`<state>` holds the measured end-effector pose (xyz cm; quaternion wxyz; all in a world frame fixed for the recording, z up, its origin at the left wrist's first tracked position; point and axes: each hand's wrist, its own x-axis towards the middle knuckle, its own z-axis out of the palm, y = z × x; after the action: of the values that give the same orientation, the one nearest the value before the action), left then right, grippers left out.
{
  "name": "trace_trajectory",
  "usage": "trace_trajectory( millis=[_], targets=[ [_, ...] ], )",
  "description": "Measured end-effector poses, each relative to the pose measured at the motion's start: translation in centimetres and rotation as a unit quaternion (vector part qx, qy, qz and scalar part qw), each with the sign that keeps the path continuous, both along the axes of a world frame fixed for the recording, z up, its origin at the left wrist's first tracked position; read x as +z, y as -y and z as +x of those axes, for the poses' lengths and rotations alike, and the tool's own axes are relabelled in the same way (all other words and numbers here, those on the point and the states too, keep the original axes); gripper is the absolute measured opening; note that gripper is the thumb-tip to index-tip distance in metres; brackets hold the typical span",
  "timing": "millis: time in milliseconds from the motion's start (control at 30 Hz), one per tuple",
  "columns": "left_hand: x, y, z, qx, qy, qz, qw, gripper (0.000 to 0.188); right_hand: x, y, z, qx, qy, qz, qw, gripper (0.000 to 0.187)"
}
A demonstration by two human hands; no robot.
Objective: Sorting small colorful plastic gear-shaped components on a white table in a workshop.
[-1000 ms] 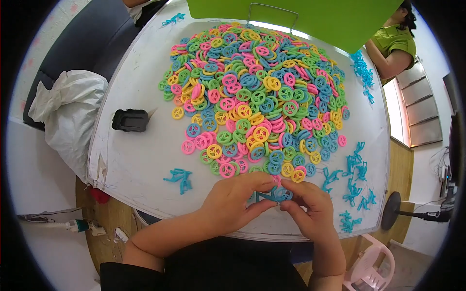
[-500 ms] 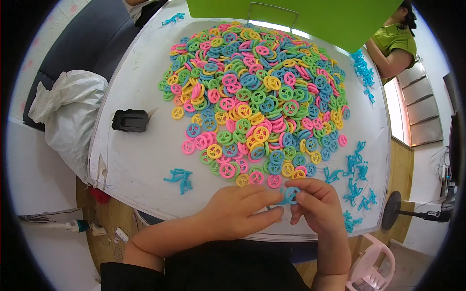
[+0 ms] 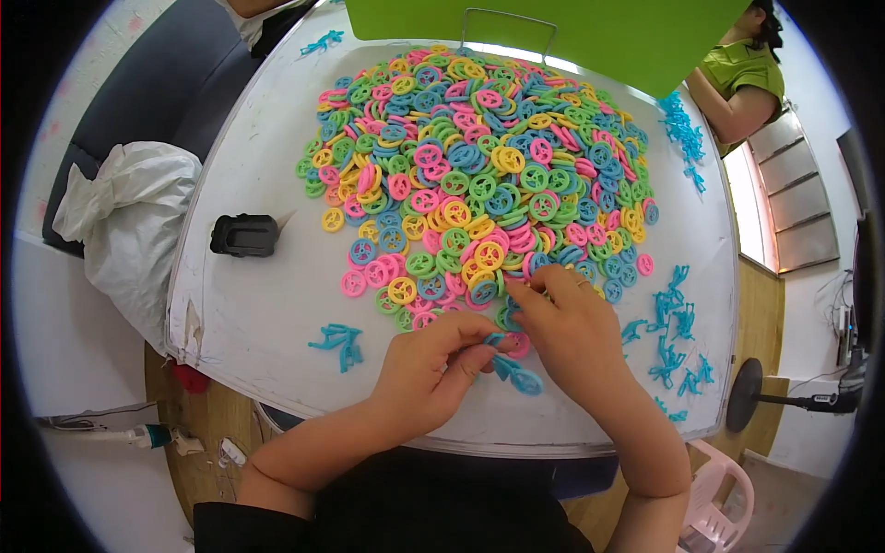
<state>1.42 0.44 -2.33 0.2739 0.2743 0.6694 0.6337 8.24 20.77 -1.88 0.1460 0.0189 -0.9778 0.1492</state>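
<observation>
My left hand (image 3: 429, 364) is closed on a light-blue plastic clip-like piece (image 3: 498, 361) between thumb and fingers. A light-blue spoked wheel (image 3: 526, 382) hangs at its near end, slightly blurred. My right hand (image 3: 572, 318) reaches over the near edge of a large heap of small plastic wheels (image 3: 479, 184), its thumb and bent forefinger apart beside the wheels. The heap mixes pink, yellow, green and blue. A pink wheel (image 3: 519, 346) lies between my hands, partly hidden. Whatever lies under my right fingers cannot be seen.
Light-blue plastic pieces lie in a left cluster (image 3: 338, 345), a right cluster (image 3: 671, 323) and a far-right pile (image 3: 683, 129). A black tray-like object (image 3: 244, 235) rests at left on the white table (image 3: 258, 318). A green panel (image 3: 553, 37) stands at the back; a person (image 3: 742, 83) sits beyond.
My right hand has left the blue wheel and moved up to the heap's near edge. My left hand has drawn slightly left, keeping the blue piece with its wheel.
</observation>
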Motion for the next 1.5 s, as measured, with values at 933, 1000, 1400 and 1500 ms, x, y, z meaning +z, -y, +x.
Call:
trace_trajectory(
  millis=[933, 1000, 1400, 1500],
  targets=[
    [-0.9, -0.3, 0.1, -0.015, -0.071, 0.022, 0.997, 0.019, 0.3, 2.7, 4.1, -0.122, 0.083, -0.756, 0.638, 0.014],
    [-0.9, -0.4, 0.0, -0.011, -0.160, 0.017, 0.987, 0.021, 0.3, 2.7, 4.3, -0.122, 0.084, -0.752, 0.642, 0.014],
    [-0.2, -0.8, -0.4, -0.012, -0.328, 0.028, 0.944, 0.028, 2.3, 2.1, 4.8, -0.098, 0.074, -0.536, 0.835, 0.015],
    [-0.2, -0.7, -0.4, -0.025, -0.300, 0.041, 0.953, 0.026, 1.7, 2.4, 4.8, -0.087, 0.045, -0.611, 0.785, 0.022]
  ],
)
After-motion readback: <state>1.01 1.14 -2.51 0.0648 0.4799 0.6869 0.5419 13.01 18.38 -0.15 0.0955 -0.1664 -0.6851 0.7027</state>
